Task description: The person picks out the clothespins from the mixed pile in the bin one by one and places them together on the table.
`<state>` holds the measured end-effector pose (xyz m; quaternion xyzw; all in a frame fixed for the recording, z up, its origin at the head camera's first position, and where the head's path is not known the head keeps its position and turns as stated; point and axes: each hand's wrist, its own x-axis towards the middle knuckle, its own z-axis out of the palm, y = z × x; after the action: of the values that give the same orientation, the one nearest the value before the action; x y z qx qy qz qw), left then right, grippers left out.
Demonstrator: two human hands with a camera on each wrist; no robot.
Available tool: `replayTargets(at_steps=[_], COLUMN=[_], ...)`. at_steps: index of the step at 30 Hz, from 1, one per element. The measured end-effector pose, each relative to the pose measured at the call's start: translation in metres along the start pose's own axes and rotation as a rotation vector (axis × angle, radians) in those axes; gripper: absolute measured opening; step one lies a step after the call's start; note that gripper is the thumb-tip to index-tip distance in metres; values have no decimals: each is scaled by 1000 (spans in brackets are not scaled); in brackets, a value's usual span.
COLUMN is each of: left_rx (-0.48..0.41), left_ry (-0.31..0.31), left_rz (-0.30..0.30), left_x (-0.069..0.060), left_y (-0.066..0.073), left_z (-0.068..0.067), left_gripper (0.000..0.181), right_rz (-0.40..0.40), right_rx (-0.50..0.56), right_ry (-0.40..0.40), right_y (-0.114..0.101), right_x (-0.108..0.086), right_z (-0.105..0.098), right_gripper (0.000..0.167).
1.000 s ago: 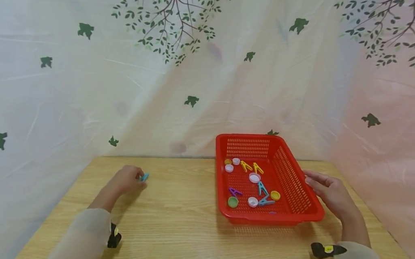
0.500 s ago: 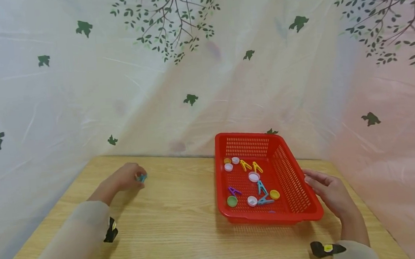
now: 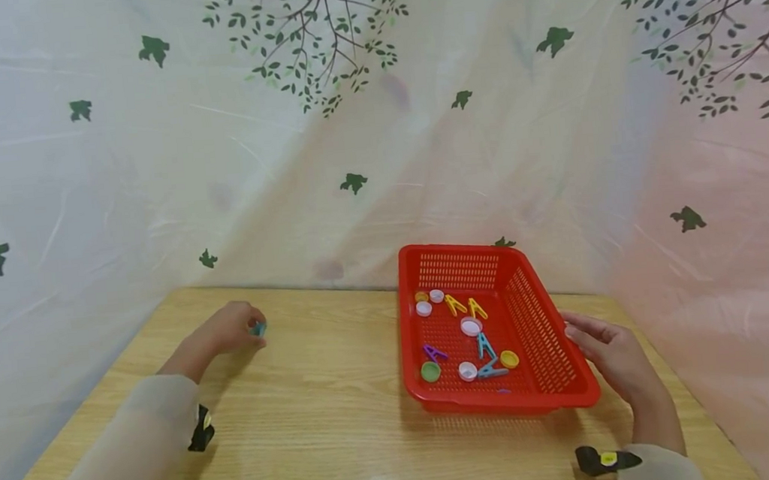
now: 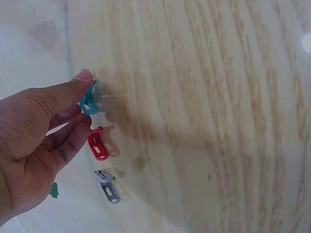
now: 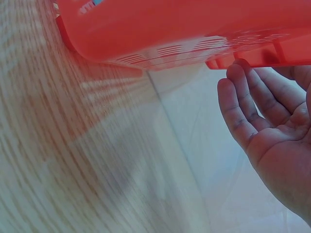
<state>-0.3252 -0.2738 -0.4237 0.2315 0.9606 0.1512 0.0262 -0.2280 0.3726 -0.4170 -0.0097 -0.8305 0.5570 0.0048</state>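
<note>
Between thumb and fingers, my left hand [image 3: 232,329] pinches a teal clip [image 3: 259,329] over the table's far left part. The left wrist view shows this clip [image 4: 88,103] at the fingertips, with a red clip [image 4: 98,145] and a grey clip [image 4: 109,187] close by on the table. My right hand [image 3: 621,364] holds the right rim of a red basket [image 3: 486,407]; in the right wrist view its fingers [image 5: 235,104] lie under the rim, the thumb mostly hidden. Inside the basket lie yellow clips [image 3: 476,308], teal clips [image 3: 485,346], a purple clip [image 3: 434,353] and several round caps [image 3: 431,372].
The wooden table [image 3: 315,396] carries the basket on its right half. Behind and beside it hangs a pale sheet [image 3: 273,203] printed with leaves and branches. A black band [image 3: 200,429] sits at the left cuff, another [image 3: 607,460] at the right cuff.
My left hand has shifted slightly left, and the teal clip has turned within its fingers, so less of it shows in the head view. The right hand and basket have kept their places.
</note>
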Motion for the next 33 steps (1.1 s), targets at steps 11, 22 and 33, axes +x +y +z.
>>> replayTargets(at_steps=[11, 22, 33], left_rx=[-64, 78, 146], left_ry=[-76, 11, 27], left_rz=[9, 243, 366], left_x=[7, 38, 76], left_y=[13, 77, 139], left_z=[-24, -39, -47], left_gripper=[44, 26, 22], right_rz=[-4, -20, -13], right_rx=[8, 20, 43], right_ry=[-3, -4, -8], right_y=[-2, 0, 0], right_x=[0, -1, -1], right_z=[0, -1, 0], right_gripper=[69, 69, 67])
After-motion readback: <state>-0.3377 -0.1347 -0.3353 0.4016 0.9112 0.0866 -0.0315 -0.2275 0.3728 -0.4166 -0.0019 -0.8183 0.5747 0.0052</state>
